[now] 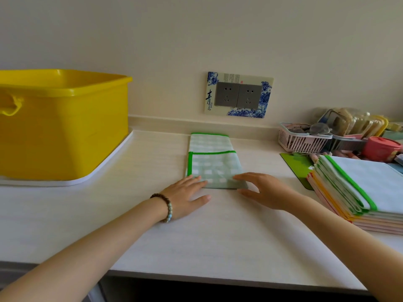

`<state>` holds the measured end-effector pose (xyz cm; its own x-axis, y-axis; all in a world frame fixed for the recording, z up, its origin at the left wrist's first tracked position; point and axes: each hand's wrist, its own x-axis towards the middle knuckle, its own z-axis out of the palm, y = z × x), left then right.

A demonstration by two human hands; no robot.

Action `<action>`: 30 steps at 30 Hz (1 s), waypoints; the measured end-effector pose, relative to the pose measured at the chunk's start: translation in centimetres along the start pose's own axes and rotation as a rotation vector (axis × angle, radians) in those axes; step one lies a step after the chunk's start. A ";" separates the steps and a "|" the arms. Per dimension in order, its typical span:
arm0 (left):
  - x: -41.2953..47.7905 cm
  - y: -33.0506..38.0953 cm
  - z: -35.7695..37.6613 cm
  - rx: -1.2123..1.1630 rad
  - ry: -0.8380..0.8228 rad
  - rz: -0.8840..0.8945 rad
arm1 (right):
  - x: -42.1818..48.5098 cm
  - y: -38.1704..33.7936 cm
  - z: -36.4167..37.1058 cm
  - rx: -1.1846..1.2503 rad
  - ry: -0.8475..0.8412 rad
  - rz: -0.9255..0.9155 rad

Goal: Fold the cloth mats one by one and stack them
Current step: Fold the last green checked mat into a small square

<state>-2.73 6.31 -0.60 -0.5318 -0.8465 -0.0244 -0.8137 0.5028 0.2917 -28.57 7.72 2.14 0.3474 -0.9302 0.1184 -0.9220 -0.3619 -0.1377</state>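
A green-checked cloth mat (212, 161) with a bright green border lies folded into a long narrow strip on the white counter, running from the wall toward me. My left hand (185, 196), with a bead bracelet at the wrist, rests flat at the strip's near left corner, fingertips on the cloth. My right hand (265, 190) lies open at the near right corner, fingers touching the cloth's edge. Neither hand grips anything. A stack of folded mats (357, 190) in green, yellow and pink trims sits at the right.
A large yellow plastic tub (65, 127) stands on a white tray at the left. A pink basket (303, 139) with clutter, a red lidded pot (381, 148) and a green board (297, 164) crowd the back right. A double wall socket (238, 95) is behind the mat.
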 end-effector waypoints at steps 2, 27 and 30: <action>0.1 0.0 -0.3 -0.009 0.026 -0.008 | 0.8 -0.4 -0.1 -0.039 -0.006 0.004; -2.5 -1.4 -2.6 0.159 0.111 0.265 | -7.5 -2.3 -0.8 0.243 0.248 -0.238; -2.6 -0.9 -2.2 0.264 0.107 0.304 | -8.5 -2.1 -0.4 0.276 0.247 -0.243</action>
<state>-0.05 7.70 1.32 -0.7414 -0.6586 0.1289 -0.6627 0.7488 0.0145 -29.63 16.40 1.87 0.4658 -0.7859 0.4066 -0.7268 -0.6019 -0.3308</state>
